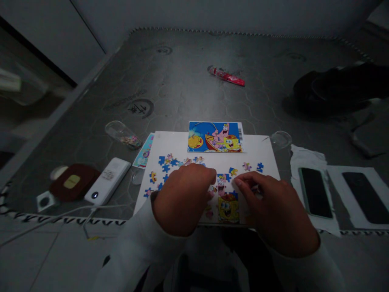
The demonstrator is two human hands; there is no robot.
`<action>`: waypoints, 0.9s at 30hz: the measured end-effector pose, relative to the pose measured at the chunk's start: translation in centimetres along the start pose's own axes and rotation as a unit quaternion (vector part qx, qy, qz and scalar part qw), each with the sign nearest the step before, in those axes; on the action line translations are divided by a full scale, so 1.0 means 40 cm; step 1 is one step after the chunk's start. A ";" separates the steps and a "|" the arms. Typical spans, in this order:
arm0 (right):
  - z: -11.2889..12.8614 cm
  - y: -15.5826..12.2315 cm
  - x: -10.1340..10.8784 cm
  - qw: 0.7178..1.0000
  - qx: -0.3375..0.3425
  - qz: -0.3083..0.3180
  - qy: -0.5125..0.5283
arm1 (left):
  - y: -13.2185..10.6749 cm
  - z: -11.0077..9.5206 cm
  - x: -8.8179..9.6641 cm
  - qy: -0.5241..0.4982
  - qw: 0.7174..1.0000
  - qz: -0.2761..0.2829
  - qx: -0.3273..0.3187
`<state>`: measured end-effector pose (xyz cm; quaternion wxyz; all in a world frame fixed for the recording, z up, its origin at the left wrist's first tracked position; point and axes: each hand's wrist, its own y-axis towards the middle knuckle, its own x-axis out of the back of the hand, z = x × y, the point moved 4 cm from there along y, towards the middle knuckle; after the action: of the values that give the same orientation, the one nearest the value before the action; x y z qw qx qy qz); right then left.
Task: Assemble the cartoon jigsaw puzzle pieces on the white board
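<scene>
A partly joined jigsaw puzzle [228, 207] with cartoon figures lies near the front edge of a white board [170, 140]. My left hand [186, 198] is curled closed over the puzzle's left side; its fingertips are partly hidden, and I cannot make out what they hold. To the right of the puzzle, my right hand [275, 209] has thumb and index finger pinched together, with anything between them too small to name. A loose yellow and blue puzzle piece [233, 171] lies just above the right fingertips. Several more loose pieces [165, 167] are scattered beyond and left of my left hand.
A picture card [216, 137] rests on the board's far edge. On the left are a clear cup [123, 134], a white power bank [108, 180] with a cable, and a brown case [73, 182]. Phones [316, 192] lie on the right. A red packet [227, 76] is farther back.
</scene>
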<state>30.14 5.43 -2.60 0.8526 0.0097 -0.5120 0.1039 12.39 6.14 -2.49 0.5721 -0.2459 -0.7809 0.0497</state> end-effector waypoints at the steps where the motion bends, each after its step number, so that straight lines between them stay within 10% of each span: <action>1: 0.000 0.001 -0.002 1.000 -0.004 0.009 0.002 | 0.001 -0.001 -0.002 0.000 1.000 0.002 0.000; 27: 0.010 -0.001 -0.010 0.999 -0.006 0.039 -0.008 | -0.014 -0.009 0.031 0.038 0.996 0.056 0.058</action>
<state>29.62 5.29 -2.76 0.8439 -0.0145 -0.5194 0.1338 12.25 6.14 -1.08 0.6109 -0.2569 -0.7395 0.1178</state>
